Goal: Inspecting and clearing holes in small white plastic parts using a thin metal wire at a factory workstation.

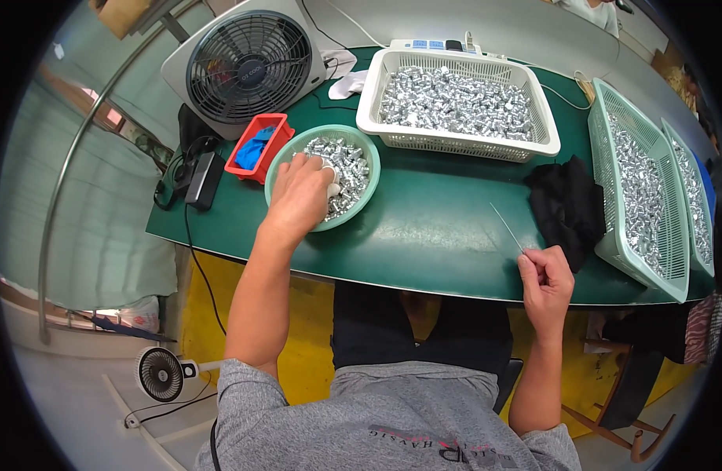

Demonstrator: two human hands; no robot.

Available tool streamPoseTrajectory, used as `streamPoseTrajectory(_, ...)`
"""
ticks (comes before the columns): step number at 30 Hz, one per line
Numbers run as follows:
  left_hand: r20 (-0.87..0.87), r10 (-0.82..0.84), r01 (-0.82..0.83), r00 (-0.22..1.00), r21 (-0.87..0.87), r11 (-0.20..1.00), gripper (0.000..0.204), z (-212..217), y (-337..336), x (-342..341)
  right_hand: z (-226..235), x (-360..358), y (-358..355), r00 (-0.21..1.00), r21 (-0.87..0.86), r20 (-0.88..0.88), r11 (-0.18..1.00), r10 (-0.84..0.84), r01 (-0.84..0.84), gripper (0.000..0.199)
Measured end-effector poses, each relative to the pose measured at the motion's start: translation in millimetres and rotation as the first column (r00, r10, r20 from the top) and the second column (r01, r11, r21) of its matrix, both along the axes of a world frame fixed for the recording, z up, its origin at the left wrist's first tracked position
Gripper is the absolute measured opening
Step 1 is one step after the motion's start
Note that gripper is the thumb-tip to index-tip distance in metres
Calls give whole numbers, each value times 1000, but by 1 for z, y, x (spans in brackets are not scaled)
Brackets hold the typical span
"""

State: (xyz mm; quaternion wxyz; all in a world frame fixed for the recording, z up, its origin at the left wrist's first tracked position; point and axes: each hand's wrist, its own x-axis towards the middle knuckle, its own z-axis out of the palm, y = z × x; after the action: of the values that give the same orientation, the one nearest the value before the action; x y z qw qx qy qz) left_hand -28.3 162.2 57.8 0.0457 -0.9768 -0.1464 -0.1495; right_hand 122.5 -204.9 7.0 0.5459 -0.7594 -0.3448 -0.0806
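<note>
My left hand reaches into a round green bowl of small silvery metal parts. Its fingers are curled down among the parts, with white coverings showing on some of them. The fingertips are hidden, so what they grip cannot be seen. Over the front right of the table, my right hand pinches a thin metal rod between thumb and fingers. The rod points up and to the left, away from the hand, and its far end is free.
A white basket of metal parts stands at the back of the green table. Two green baskets of similar parts stand right, beside black cloth. A red bin, a power adapter and a box fan are left.
</note>
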Motion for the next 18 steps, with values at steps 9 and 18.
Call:
streamPoseTrajectory(9, 628, 151, 584, 764, -771, 253, 12, 13, -52, 11, -2, 0, -4, 999, 3, -28, 999, -37, 37, 7)
streamPoseTrajectory(18, 392, 295, 483, 871, -577, -659, 25, -64, -144, 53, 4, -22, -5, 970, 79, -237, 996, 54, -37, 8)
